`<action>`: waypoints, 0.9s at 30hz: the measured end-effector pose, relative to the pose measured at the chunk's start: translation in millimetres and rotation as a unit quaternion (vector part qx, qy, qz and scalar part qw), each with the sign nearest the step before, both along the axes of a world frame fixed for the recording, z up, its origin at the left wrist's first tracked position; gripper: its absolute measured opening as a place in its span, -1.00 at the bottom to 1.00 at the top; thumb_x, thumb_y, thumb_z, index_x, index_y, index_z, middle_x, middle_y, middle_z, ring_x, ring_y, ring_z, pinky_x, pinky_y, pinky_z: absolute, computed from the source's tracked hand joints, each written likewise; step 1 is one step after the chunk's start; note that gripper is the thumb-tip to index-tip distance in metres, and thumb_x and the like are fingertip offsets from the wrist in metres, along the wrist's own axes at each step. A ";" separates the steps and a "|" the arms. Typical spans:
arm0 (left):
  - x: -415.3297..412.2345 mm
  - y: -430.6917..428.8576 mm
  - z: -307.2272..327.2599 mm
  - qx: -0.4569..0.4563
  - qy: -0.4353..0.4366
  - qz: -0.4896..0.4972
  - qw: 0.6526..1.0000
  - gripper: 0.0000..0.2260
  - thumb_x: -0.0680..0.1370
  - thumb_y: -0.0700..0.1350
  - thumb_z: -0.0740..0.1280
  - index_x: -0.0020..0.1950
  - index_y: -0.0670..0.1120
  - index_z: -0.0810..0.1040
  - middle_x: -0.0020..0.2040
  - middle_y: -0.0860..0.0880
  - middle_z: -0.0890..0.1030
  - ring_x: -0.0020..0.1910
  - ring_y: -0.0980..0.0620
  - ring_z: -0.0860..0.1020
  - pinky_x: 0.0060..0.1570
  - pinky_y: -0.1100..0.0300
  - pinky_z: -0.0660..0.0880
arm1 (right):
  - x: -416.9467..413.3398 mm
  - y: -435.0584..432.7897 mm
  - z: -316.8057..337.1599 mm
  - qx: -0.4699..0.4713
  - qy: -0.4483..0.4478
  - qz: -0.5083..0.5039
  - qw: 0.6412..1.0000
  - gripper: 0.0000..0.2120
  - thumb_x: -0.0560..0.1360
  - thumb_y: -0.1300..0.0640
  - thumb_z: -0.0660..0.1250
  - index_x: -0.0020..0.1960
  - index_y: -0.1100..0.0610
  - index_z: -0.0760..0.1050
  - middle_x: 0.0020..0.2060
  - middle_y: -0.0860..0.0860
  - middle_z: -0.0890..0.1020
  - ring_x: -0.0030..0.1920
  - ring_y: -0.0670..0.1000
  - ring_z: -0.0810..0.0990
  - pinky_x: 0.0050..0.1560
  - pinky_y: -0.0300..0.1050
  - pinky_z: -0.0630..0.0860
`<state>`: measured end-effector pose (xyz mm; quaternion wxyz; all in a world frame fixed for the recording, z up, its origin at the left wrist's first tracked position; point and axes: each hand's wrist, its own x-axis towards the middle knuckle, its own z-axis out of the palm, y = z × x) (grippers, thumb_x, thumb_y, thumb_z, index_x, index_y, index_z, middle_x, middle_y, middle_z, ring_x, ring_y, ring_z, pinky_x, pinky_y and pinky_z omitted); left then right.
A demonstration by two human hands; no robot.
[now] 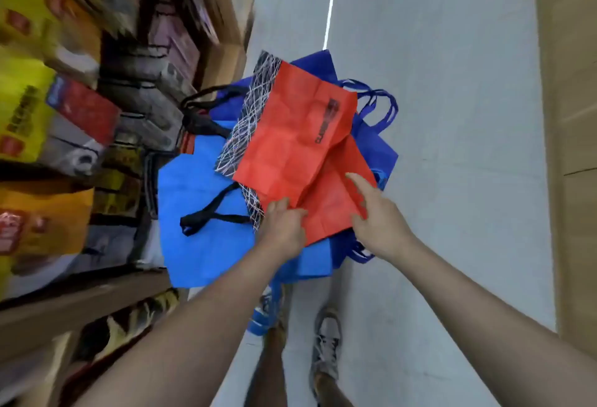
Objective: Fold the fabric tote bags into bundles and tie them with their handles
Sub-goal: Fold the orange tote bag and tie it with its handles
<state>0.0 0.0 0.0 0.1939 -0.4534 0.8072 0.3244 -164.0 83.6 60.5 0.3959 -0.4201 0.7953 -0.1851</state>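
Observation:
A pile of fabric tote bags lies in the middle of the view. On top is a red tote bag point(300, 135) with a black-and-white scribble band along one edge and black handles point(206, 216). My left hand point(284, 225) pinches its near edge, fingers curled over the fabric. My right hand point(371, 212) hovers over a second red layer, forefinger stretched out and touching it. Under them lie a light blue tote point(200, 200) and a dark blue tote point(371, 135) with looped handles point(384, 103).
Shelves point(64, 116) packed with coloured boxes run along the left, blurred. A grey floor point(436, 116) stretches ahead and to the right, with a wooden panel point(571, 148) at the far right. My legs and shoes point(326, 342) stand below the pile.

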 end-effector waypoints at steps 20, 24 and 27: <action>124.8 -89.1 86.6 -0.111 0.319 0.340 0.878 -0.73 0.53 -0.30 0.37 0.13 0.03 0.60 -0.03 0.01 0.61 -0.08 0.24 0.54 -0.01 0.42 0.44 | -35.4 -98.6 -22.6 -0.046 0.156 -0.029 0.986 -0.88 0.56 0.10 0.33 -0.12 0.12 0.51 -0.29 -0.02 0.58 -0.17 0.13 0.53 -0.12 0.02 0.48; 136.6 -86.8 101.2 0.079 0.254 0.414 0.871 -0.80 0.44 -0.26 0.49 -0.07 0.03 0.67 -0.10 -0.29 0.58 -0.23 0.00 0.50 -0.22 0.17 0.45 | -27.5 -92.2 32.7 -0.118 0.027 -0.201 0.972 -0.79 0.51 0.05 0.28 -0.16 0.17 0.54 -0.29 0.08 0.58 -0.22 0.15 0.55 -0.04 0.22 0.57; 138.3 -78.7 126.2 0.100 0.243 0.425 0.866 -0.86 0.48 -0.22 0.46 -0.17 0.03 0.67 -0.10 -0.31 0.57 -0.20 -0.01 0.48 -0.17 0.16 0.43 | -26.4 -80.8 73.1 -0.121 -0.059 -0.238 0.962 -0.77 0.56 0.09 0.34 -0.21 0.20 0.54 -0.30 0.12 0.56 -0.25 0.08 0.53 -0.04 0.21 0.63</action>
